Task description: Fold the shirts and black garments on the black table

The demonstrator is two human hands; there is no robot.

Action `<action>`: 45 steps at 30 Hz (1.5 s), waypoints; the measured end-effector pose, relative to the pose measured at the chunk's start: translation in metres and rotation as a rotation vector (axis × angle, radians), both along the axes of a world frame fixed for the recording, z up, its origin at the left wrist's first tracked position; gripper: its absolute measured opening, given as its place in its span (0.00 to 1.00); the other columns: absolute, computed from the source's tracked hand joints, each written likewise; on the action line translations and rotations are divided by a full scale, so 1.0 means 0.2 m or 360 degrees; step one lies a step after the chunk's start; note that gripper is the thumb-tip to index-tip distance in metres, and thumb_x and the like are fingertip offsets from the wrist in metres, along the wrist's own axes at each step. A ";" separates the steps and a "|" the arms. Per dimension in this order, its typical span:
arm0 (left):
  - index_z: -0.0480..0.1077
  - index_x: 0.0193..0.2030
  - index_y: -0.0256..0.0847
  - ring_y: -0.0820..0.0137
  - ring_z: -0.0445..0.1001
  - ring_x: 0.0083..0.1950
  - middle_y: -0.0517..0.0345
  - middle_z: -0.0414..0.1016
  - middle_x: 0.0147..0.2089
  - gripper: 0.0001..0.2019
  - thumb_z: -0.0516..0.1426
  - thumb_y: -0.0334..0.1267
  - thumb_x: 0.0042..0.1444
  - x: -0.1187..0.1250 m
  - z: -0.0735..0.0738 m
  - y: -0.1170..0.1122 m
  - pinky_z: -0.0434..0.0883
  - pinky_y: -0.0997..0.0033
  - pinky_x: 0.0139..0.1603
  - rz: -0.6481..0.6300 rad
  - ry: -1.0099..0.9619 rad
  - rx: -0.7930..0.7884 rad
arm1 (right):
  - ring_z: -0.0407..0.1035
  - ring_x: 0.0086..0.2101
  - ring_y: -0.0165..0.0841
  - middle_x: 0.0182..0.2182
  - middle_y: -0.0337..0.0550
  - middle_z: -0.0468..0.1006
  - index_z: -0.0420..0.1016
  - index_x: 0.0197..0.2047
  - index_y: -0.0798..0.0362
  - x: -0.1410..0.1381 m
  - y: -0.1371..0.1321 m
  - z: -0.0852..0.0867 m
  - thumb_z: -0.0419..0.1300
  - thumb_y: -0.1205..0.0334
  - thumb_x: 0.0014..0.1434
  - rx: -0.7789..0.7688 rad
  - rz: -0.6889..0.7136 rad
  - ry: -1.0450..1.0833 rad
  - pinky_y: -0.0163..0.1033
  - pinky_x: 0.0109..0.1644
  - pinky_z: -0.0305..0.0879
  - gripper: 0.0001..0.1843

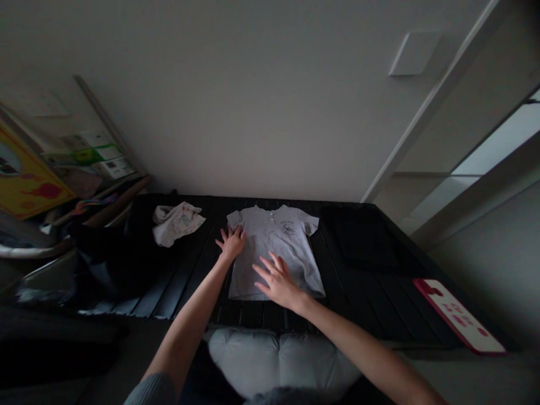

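Pale wall (253, 112) runs behind the black slatted table (177, 287); room's dim.

– Ok. What's on the table?

– Grey short-sleeved shirt (261, 242), mid-table, laid out face up. Collar toward the table's wall edge, hem toward its near edge. Small dark print on chest, some wrinkles.

– Rest of it?

– Crumpled light cloth (177, 222) on the table's left part. Dark flat item (363, 239) right of table centre, too dark to identify. Red-edged board (459, 318) at the table's right end.

– Hands?

– Both empty, fingers spread wide. My left hand (233, 243) is at the shirt's left side, just below the sleeve. My right hand (279, 281) is over its lower half; can't tell if it's touching.
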State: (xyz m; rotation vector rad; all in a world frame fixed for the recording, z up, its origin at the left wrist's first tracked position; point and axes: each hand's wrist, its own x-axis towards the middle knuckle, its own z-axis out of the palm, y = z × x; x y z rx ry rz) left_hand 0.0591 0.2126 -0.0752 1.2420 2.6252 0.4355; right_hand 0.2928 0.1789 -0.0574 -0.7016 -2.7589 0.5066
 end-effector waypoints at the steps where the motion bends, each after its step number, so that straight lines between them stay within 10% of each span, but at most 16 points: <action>1: 0.54 0.70 0.51 0.45 0.33 0.75 0.47 0.49 0.74 0.29 0.38 0.54 0.65 -0.02 -0.01 0.01 0.43 0.24 0.63 -0.0029 -0.0022 0.0003 | 0.37 0.68 0.53 0.68 0.50 0.56 0.62 0.67 0.45 -0.02 -0.04 0.02 0.53 0.46 0.64 -0.0052 0.0058 -0.0007 0.63 0.67 0.44 0.30; 7: 0.54 0.70 0.48 0.48 0.24 0.75 0.53 0.49 0.74 0.29 0.36 0.50 0.66 -0.10 -0.06 0.01 0.42 0.24 0.64 -0.0135 -0.0012 0.0090 | 0.35 0.68 0.59 0.70 0.51 0.49 0.55 0.69 0.38 -0.14 -0.25 0.03 0.56 0.34 0.58 -0.0172 0.0308 -0.0118 0.68 0.66 0.40 0.40; 14: 0.48 0.72 0.46 0.44 0.29 0.74 0.55 0.41 0.76 0.30 0.38 0.51 0.65 -0.08 0.04 0.03 0.44 0.29 0.66 -0.0078 0.0085 0.0128 | 0.68 0.51 0.39 0.47 0.50 0.77 0.76 0.46 0.53 -0.24 -0.34 -0.01 0.49 0.71 0.66 0.0257 -0.0003 -0.0040 0.51 0.64 0.55 0.15; 22: 0.45 0.72 0.45 0.50 0.43 0.74 0.54 0.34 0.76 0.30 0.39 0.48 0.66 0.13 0.19 0.28 0.50 0.37 0.67 -0.0612 -0.0005 0.0365 | 0.71 0.34 0.34 0.31 0.43 0.76 0.68 0.39 0.54 -0.13 -0.27 -0.03 0.51 0.71 0.64 0.0182 -0.0444 0.0446 0.36 0.41 0.63 0.06; 34: 0.45 0.72 0.57 0.48 0.37 0.75 0.64 0.40 0.76 0.30 0.38 0.57 0.65 0.42 -0.10 0.33 0.40 0.39 0.70 -0.1028 0.0169 0.0089 | 0.69 0.43 0.42 0.39 0.51 0.76 0.73 0.41 0.55 0.08 -0.26 -0.05 0.58 0.69 0.56 0.0143 -0.0654 -0.0206 0.45 0.48 0.61 0.08; 45: 0.43 0.73 0.47 0.50 0.37 0.75 0.51 0.43 0.75 0.30 0.43 0.48 0.65 0.55 -0.02 0.12 0.44 0.34 0.69 -0.0978 0.0122 0.0116 | 0.68 0.45 0.40 0.43 0.45 0.76 0.75 0.39 0.50 0.27 0.29 0.03 0.57 0.59 0.56 -0.0167 -0.0707 0.0305 0.43 0.48 0.62 0.09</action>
